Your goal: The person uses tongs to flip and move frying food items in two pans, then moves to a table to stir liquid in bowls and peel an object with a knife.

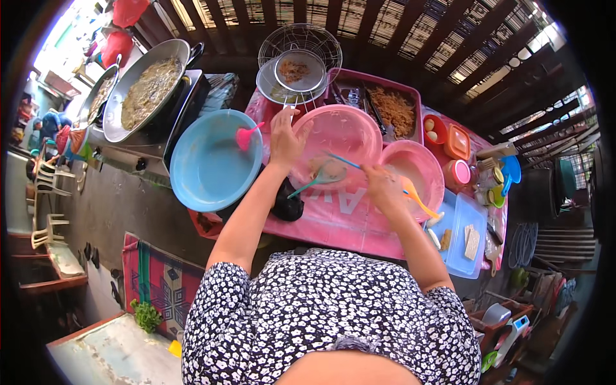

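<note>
My left hand [287,139] is at the left rim of a large pink plastic basin [356,120], its thumb on the inner side. My right hand [383,187] grips a thin blue-handled utensil [344,160] whose far end reaches over that basin. Some pale wet mix lies at the bottom, with a green-handled ladle [313,183] in it. Right of it, a smaller pink basin [433,163] contains whitish liquid and an orange-handled utensil [421,199]. Left of my forearm stands a blue basin [207,168] with a pink scoop [245,137].
A wok [113,120] of bubbling oil and a smaller pan [98,96] are at the left. A wire strainer [315,79] sits behind the basins, near a pink tray [418,91] of browned food. Blue container [474,260], jars [488,178] and a knife [494,234] lie right.
</note>
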Tool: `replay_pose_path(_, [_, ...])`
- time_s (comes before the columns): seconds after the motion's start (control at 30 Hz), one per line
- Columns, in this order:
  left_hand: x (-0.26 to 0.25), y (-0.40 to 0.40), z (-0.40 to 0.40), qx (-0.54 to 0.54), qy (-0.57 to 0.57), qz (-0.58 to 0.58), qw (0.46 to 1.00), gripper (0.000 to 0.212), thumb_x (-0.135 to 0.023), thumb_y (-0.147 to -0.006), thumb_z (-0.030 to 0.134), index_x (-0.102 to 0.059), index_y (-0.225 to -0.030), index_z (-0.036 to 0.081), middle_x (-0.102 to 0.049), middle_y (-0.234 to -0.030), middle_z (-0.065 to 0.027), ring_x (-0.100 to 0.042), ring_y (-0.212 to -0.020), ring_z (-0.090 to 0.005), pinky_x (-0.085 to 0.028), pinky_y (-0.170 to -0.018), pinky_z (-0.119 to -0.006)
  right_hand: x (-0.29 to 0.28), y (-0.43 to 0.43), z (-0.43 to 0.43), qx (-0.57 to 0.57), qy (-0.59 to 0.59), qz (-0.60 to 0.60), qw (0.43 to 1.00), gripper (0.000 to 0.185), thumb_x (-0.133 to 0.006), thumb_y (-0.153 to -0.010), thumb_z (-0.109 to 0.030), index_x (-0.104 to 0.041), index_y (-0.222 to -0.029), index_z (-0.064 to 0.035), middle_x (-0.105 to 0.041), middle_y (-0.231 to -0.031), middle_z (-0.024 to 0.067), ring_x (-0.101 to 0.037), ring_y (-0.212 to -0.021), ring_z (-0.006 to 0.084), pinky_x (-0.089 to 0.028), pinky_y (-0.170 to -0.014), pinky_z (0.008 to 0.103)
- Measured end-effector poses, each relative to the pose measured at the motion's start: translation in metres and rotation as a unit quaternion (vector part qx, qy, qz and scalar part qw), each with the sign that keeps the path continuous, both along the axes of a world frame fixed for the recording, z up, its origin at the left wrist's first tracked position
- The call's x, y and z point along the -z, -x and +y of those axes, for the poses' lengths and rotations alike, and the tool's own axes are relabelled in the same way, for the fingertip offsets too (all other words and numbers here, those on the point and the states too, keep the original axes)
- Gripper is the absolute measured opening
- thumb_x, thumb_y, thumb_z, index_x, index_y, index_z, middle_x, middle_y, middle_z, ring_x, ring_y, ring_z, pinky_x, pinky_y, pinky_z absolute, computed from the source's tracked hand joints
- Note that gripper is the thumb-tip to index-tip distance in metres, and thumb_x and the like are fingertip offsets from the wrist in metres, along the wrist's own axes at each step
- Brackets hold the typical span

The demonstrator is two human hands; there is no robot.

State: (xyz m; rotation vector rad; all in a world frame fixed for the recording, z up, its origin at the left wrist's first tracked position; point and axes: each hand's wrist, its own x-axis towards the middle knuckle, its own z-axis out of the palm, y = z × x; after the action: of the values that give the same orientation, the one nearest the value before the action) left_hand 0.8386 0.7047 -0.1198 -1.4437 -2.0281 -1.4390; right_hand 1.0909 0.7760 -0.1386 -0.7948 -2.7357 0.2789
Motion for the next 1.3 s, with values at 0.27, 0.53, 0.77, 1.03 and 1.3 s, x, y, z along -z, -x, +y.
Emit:
replay_pose_path(0.27, [0.027,-0.090,-0.081,0.024,0.296,0.079,0.952,0.019,-0.060,-0.077,0.011,-0.054,-0.093,0.002,-0.055,-0.091,-0.0139,-0.052,-0.092,-0.0306,-0.043,-0.078,-0.041,0.025,-0.033,-0.005,0.062,0.168,0.111,0.978,0.030,-0.052,-0.080,-0.009,-0.057,-0.110,-0.0064,-0.062,-0.088,0.0201,-0.060,-0.082,0.0394,-0.047,-0.072,0.0479])
replay_pose_path(0.53, [0.075,-0.077,-0.098,-0.037,0.420,0.132,0.897,0.025,-0.056,-0.074,0.008,-0.054,-0.099,0.003,-0.057,-0.097,-0.0138,-0.055,-0.096,-0.0299,-0.047,-0.077,-0.039,0.050,-0.039,-0.024,0.108,0.304,0.115,0.939,0.032,-0.050,-0.084,-0.006,-0.057,-0.116,-0.0045,-0.066,-0.081,0.0154,-0.065,-0.075,0.0238,-0.049,-0.068,0.0341])
replay_pose_path(0.77, [0.085,-0.071,-0.105,-0.037,0.433,0.039,0.900,0.025,-0.053,-0.080,0.010,-0.050,-0.102,-0.001,-0.060,-0.088,-0.0175,-0.058,-0.090,-0.0378,-0.049,-0.076,-0.046,0.056,-0.036,-0.034,0.121,0.389,0.145,0.902,0.033,-0.050,-0.084,-0.008,-0.056,-0.117,-0.0028,-0.064,-0.082,0.0166,-0.063,-0.077,0.0263,-0.047,-0.071,0.0361])
replay_pose_path(1.03, [0.045,-0.081,-0.105,0.000,0.375,-0.077,0.924,0.022,-0.053,-0.084,0.012,-0.041,-0.100,0.001,-0.060,-0.073,-0.0273,-0.058,-0.069,-0.0461,-0.044,-0.065,-0.055,0.056,-0.041,-0.041,0.063,0.299,0.165,0.938,0.034,-0.048,-0.085,-0.004,-0.056,-0.118,-0.0046,-0.062,-0.090,0.0174,-0.061,-0.082,0.0311,-0.047,-0.073,0.0379])
replay_pose_path(1.3, [0.024,-0.084,-0.103,-0.006,0.328,-0.102,0.939,0.018,-0.052,-0.087,0.014,-0.042,-0.097,0.003,-0.058,-0.069,-0.0263,-0.057,-0.071,-0.0461,-0.042,-0.062,-0.054,0.052,-0.042,-0.070,0.044,0.157,0.105,0.981,0.045,-0.049,-0.079,0.001,-0.057,-0.121,-0.0138,-0.057,-0.099,0.0137,-0.058,-0.090,0.0323,-0.048,-0.077,0.0410])
